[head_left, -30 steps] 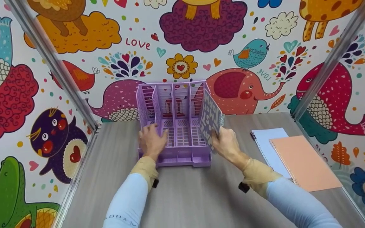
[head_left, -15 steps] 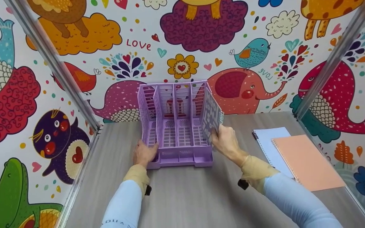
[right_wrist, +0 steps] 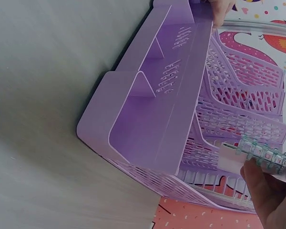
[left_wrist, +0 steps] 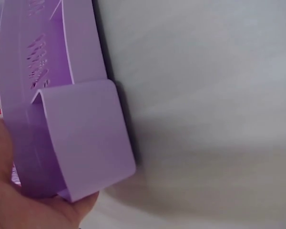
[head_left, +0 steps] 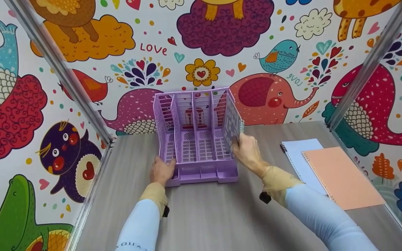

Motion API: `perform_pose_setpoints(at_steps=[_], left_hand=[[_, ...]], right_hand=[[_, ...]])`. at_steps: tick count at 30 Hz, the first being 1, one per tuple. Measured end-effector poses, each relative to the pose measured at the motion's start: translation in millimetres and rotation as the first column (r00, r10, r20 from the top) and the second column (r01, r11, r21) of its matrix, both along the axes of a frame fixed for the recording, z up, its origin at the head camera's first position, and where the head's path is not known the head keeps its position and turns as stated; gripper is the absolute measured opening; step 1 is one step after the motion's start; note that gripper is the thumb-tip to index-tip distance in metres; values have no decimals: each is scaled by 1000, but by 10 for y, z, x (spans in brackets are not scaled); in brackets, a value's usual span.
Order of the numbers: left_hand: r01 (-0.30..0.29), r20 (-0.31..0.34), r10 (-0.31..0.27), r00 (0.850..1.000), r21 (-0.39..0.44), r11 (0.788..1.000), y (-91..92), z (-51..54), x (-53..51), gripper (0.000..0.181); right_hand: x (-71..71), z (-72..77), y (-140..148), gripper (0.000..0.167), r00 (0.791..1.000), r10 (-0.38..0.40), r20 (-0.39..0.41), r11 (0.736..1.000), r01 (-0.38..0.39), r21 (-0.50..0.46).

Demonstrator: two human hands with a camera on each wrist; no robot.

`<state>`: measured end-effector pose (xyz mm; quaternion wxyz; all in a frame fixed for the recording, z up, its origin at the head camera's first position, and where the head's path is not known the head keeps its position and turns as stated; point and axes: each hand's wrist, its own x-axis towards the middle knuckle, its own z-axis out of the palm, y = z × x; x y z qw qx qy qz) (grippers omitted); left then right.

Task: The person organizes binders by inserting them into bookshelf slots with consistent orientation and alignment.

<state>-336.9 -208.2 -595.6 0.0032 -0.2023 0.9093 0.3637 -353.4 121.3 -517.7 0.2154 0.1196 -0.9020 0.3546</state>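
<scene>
A purple file rack (head_left: 195, 166) with upright dividers and small front trays stands on the table against the wall. My left hand (head_left: 162, 170) grips its front left corner; in the left wrist view, the thumb lies inside and fingers show beyond the corner tray (left_wrist: 88, 138). My right hand (head_left: 248, 150) pinches a ring-bound notebook (head_left: 234, 122) with a grey, white-lettered cover. It stands upright, partly inside the rack's rightmost compartment. In the right wrist view, the notebook's clear rings (right_wrist: 263, 153) face outward above my thumb. Its lower edge is hidden in the head view.
Right of the rack, a peach spiral notebook (head_left: 344, 177) overlaps a light blue spiral notebook (head_left: 300, 150) on the grey wooden table (head_left: 215, 216). Patterned walls and metal posts (head_left: 365, 66) border the table at the back and sides.
My left hand has come down from the rack's left compartment to its front left corner and taken hold. My right hand has moved the notebook slightly farther back into the rightmost compartment.
</scene>
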Motion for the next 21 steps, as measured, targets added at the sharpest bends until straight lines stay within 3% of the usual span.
perform_pose_setpoints(at_steps=[4,5,6,21], left_hand=[[-2,-3,2,1000,-3,1000,6,-6,17,82],[-5,23,5,1000,19,1000,43,82,53,82],[-5,29,4,1000,22,1000,48,85,53,84],[-27,34,25,999,64,998,60,54,24,83]], right_hand=[[-55,-32,-33,30,1000,-14,27,1000,14,-3],[-71,-41,-42,29,999,-20,33,1000,20,-5],[-88,-48,-50,29,999,-25,39,1000,26,-7],[-217,-151,-205,25,988,-101,119,994,106,-35]])
